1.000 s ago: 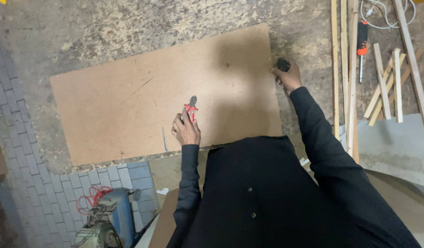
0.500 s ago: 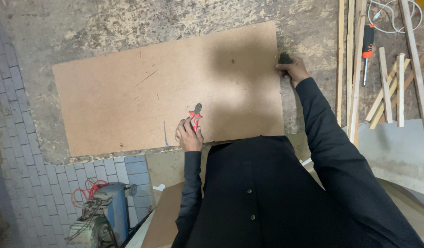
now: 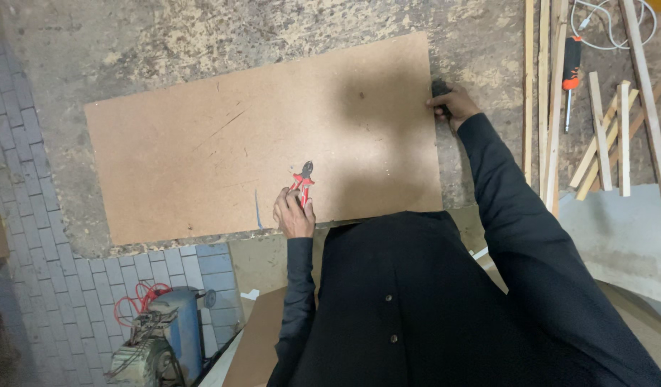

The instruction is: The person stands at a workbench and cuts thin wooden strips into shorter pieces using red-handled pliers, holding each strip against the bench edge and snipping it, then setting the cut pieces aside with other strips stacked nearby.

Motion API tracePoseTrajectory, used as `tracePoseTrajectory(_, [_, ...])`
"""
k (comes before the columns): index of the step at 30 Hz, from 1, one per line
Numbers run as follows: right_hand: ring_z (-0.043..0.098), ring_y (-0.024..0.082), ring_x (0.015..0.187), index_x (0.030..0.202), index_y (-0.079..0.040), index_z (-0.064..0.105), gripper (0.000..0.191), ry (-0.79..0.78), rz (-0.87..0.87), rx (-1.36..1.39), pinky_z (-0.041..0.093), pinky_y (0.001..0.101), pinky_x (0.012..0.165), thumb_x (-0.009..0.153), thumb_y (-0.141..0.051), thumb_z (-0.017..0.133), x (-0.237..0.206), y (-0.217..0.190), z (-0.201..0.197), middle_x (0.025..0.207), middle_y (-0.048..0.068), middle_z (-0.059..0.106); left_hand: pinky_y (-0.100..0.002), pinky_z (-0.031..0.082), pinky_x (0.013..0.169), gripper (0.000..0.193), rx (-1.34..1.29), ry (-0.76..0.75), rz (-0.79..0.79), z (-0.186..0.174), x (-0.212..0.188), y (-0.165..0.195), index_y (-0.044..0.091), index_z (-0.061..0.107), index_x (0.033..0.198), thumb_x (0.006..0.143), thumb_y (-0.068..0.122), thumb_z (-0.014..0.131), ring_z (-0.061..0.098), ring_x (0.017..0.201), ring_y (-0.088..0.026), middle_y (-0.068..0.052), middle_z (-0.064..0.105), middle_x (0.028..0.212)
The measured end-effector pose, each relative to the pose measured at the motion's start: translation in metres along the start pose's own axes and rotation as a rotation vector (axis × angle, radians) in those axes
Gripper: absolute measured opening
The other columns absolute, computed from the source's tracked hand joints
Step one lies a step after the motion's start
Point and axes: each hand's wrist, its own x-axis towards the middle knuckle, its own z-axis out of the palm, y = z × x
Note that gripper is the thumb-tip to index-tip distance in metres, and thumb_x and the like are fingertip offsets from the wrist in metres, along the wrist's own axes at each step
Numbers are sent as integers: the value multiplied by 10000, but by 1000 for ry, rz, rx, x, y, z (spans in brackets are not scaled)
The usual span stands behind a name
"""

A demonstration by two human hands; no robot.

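Observation:
A large brown fibreboard sheet (image 3: 223, 136) lies flat on the concrete floor. My left hand (image 3: 294, 213) rests on its near edge, closed around red-handled pliers (image 3: 302, 179) whose jaws point away from me. My right hand (image 3: 453, 102) reaches out to the board's right edge and grips a small dark object (image 3: 440, 87) there; what it is cannot be made out. A short blue pencil line (image 3: 257, 209) marks the board just left of my left hand.
Long wooden slats (image 3: 546, 93) and short offcuts (image 3: 611, 136) lie on the right with a red-handled screwdriver (image 3: 571, 68) and a white cable (image 3: 610, 25). A blue machine with red hose (image 3: 165, 333) stands at lower left on paving bricks. More board pieces (image 3: 259, 344) lie beneath me.
The view has shifted slightly. Both hands stay where they were on the board, the left with the pliers, the right at the right edge.

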Motion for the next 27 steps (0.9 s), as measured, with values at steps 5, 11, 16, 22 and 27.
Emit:
tracePoseTrajectory(5, [551, 93, 582, 1070, -59, 615, 295, -39, -95, 23, 398, 244, 478, 823, 56, 728, 4, 11, -6, 820, 1, 633, -541, 435, 986, 331, 6, -62, 69, -3, 4, -5, 40, 635, 1171, 897, 209, 711, 531, 1204, -420, -221, 565, 1330])
tracePoseTrajectory(11, [556, 78, 585, 1059, -86, 658, 256, -31, -75, 49, 375, 229, 489, 833, 6, 735, 4, 16, -15, 787, -17, 640, -504, 462, 985, 248, -168, -152, 21, 2, 29, 14, 32, 663, 1113, 904, 161, 692, 561, 1120, -412, -198, 604, 1237])
tracePoseTrajectory(16, [577, 75, 600, 1017, -95, 662, 211, -48, -86, 35, 389, 240, 493, 840, -7, 735, 3, 14, -23, 763, -13, 641, -512, 465, 950, 245, -153, -193, 87, 13, 40, 42, 28, 662, 1065, 873, 172, 713, 548, 1093, -428, -216, 584, 1216])
tracePoseTrajectory(22, [566, 67, 602, 960, -92, 618, 201, -62, -127, 6, 383, 232, 495, 843, 17, 740, 8, 18, -30, 764, -24, 613, -520, 461, 961, 242, -131, -207, 118, 23, 40, 56, 19, 651, 1062, 888, 177, 712, 542, 1115, -430, -233, 561, 1240])
tracePoseTrajectory(27, [576, 66, 606, 961, -82, 622, 183, -70, -124, -4, 412, 228, 502, 858, 28, 726, 10, 19, -30, 764, -22, 602, -528, 452, 959, 266, -99, -233, 109, 25, 37, 57, 21, 648, 1086, 893, 189, 719, 528, 1126, -433, -235, 546, 1264])
